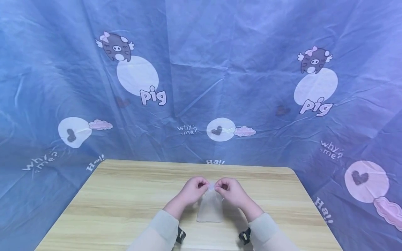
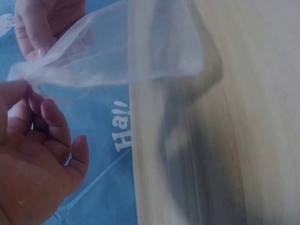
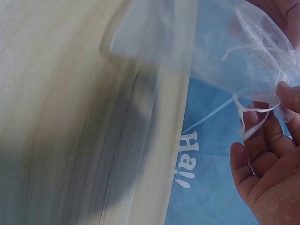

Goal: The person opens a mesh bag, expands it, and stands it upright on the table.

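A sheer white drawstring pouch [image 1: 209,211] hangs from both hands above the table, its gathered neck at the top. My left hand [image 1: 193,191] pinches the left side of the neck between thumb and index finger, and my right hand [image 1: 232,191] pinches the right side. In the left wrist view the pouch [image 2: 112,51] looks flat and see-through, with a thin cord loop below its neck. White drawstring ends [image 3: 248,117] dangle beside the right fingers in the right wrist view. Nothing shows inside the pouch.
A light wood-grain table [image 1: 125,198] lies under the hands. Blue cloth [image 1: 201,87] printed with pigs, clouds and lettering hangs behind it and along both sides. Black wrist straps [image 1: 245,236] show near the sleeve cuffs.
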Action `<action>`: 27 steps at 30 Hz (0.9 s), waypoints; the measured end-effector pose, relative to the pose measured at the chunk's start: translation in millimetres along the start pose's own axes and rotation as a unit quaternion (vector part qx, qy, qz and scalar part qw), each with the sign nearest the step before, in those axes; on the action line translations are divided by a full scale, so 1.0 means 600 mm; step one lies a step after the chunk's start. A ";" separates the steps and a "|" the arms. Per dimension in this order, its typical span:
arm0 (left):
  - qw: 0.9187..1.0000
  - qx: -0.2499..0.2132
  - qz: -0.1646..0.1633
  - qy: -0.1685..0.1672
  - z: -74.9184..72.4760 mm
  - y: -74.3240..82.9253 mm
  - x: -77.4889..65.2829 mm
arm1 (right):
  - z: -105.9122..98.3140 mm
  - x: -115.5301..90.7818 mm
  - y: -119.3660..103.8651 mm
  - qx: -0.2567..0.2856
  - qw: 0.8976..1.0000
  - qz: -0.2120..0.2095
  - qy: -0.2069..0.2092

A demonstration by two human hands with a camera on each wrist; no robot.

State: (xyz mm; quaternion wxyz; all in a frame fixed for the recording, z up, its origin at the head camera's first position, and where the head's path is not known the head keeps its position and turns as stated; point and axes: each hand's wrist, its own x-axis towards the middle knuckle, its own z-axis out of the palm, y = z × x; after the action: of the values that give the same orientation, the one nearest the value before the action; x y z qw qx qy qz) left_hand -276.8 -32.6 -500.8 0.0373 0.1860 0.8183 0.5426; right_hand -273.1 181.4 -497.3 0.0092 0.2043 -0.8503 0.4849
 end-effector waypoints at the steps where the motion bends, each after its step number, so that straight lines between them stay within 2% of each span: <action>1: 1.000 0.003 -0.005 0.001 -0.001 0.001 -0.001 | 0.000 0.000 0.000 -0.002 1.000 0.001 0.001; 6: 1.000 -0.002 -0.025 0.018 -0.004 0.002 -0.002 | -0.001 -0.001 -0.004 -0.004 1.000 0.012 0.003; 13: 0.999 0.012 -0.023 0.028 -0.010 -0.004 -0.003 | -0.002 -0.001 -0.009 -0.002 1.000 0.025 -0.009; 22: 0.997 0.035 -0.050 0.042 -0.027 -0.009 -0.004 | -0.009 0.001 -0.013 -0.023 0.999 0.040 -0.016; 27: 0.997 0.040 -0.052 0.049 -0.032 -0.016 -0.003 | -0.011 0.001 -0.015 -0.033 0.998 0.040 -0.022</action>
State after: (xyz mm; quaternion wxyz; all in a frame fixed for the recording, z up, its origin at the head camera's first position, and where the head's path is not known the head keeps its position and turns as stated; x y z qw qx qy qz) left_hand -282.7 -53.2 -502.0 0.0172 0.1179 0.8489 0.5149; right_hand -271.7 183.0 -486.4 -0.0220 0.1800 -0.8734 0.4520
